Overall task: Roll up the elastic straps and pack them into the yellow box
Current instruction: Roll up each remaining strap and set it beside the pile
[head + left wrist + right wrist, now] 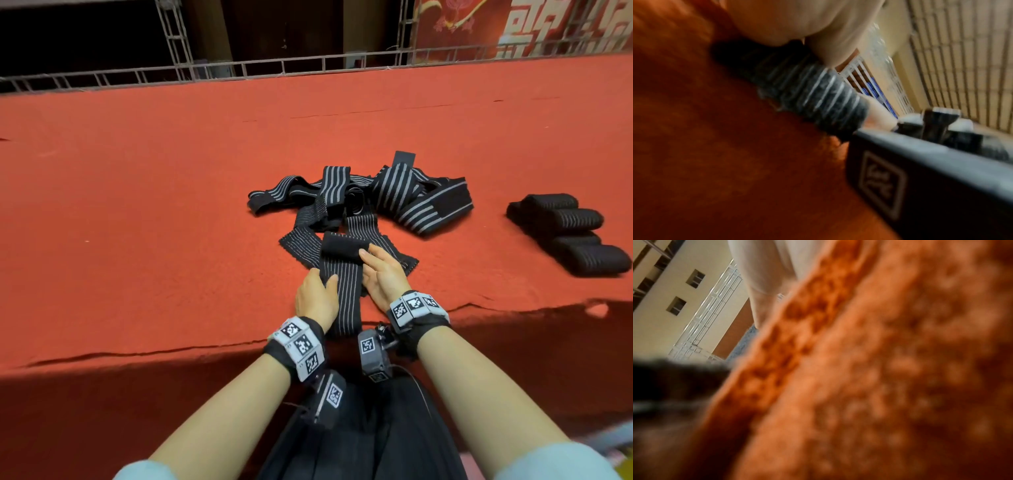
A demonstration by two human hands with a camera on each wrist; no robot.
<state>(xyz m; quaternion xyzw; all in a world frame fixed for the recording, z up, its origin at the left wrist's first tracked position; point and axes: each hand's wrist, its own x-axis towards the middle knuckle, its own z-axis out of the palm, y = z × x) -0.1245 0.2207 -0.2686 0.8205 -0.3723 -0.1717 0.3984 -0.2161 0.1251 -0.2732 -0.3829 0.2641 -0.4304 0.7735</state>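
A black strap with thin grey stripes (346,298) lies flat on the red carpet, running from me toward the pile. Its far end is wound into a short roll (344,248). My left hand (325,279) pinches the strap's left edge, thumb on top; the left wrist view shows the strap (818,100) blurred under that hand. My right hand (368,263) lies along the right edge, fingers straight, fingertips touching the roll. The right wrist view shows mostly blurred carpet. The yellow box is not in any view.
A tangled pile of loose striped straps (394,195) lies just beyond the roll. Several rolled straps (568,236) lie side by side at the right. The carpet's front edge (171,353) runs just under my wrists. A metal truss (239,68) borders the far side.
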